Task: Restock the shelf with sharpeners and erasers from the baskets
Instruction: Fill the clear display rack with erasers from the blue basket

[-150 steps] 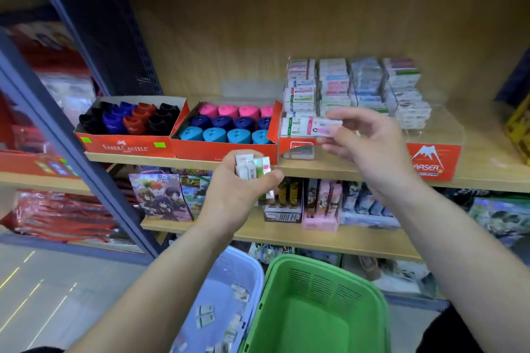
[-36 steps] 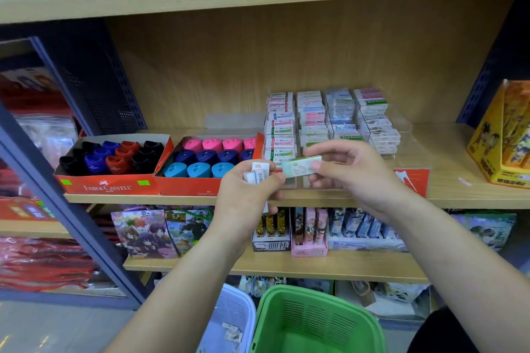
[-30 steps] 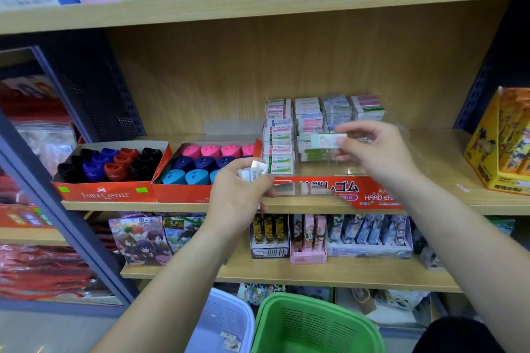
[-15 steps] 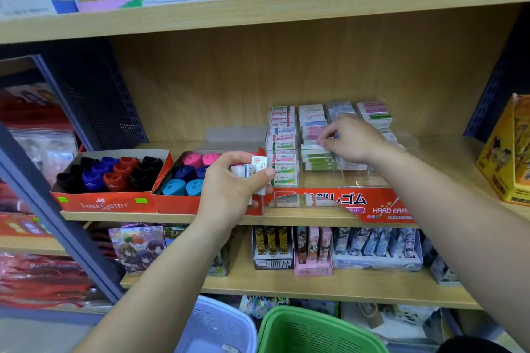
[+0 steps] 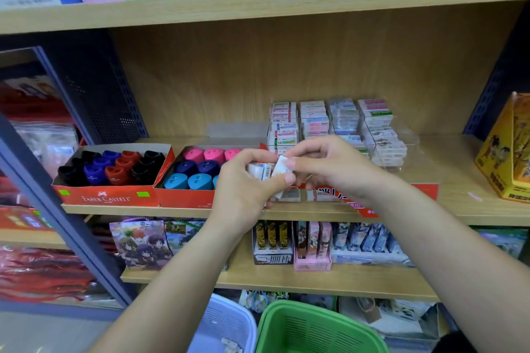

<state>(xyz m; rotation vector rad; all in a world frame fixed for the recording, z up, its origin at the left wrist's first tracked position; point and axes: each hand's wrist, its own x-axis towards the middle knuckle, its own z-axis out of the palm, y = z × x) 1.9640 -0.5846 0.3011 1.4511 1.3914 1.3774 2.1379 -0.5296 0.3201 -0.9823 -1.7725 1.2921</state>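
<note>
One eraser [image 5: 281, 167] in right hand [image 5: 329, 172], against erasers [image 5: 258, 171] in left hand [image 5: 243, 195].

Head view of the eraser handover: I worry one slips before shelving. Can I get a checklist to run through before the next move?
1. Right hand pinches the small white wrapped eraser: ok.
2. Left hand grips the spare wrapped erasers: ok.
3. Free room in the clear plastic display case, at its front right: ok.
4. Matching column among the stacked erasers: cannot tell, print too small.
5. Way from the hands to the case unblocked: ok.
</note>
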